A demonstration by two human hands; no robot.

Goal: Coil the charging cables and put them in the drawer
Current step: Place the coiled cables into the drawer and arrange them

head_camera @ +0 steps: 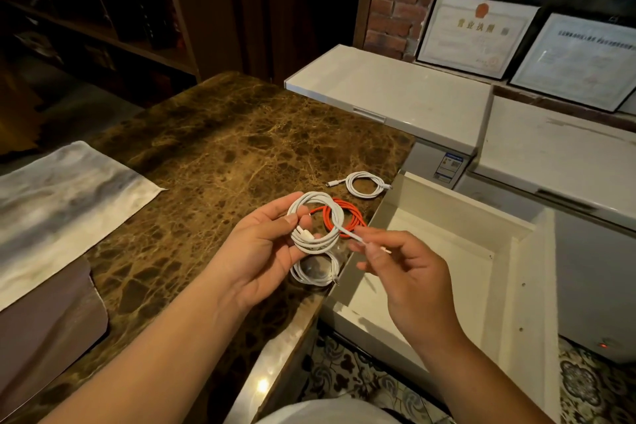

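My left hand [265, 251] grips a white cable [318, 241] wound into a loose coil above the marble counter. My right hand [406, 272] pinches that cable's free end between thumb and fingertips, just right of the coil. Under the hands an orange coiled cable [347, 213] lies on the counter. A second white coil [318, 274] rests by the counter's near edge, and a third white coil [364, 184] lies farther back. The white drawer [457, 217] stands pulled open on the right, with nothing visible inside it.
The brown marble counter [213, 162] ends at a pale edge beside the drawer. A grey-white cloth [55, 203] covers the left part. White chest freezers [395, 93] stand behind the drawer, with framed certificates [478, 31] against the brick wall. Dark shelves [96, 10] fill the back left.
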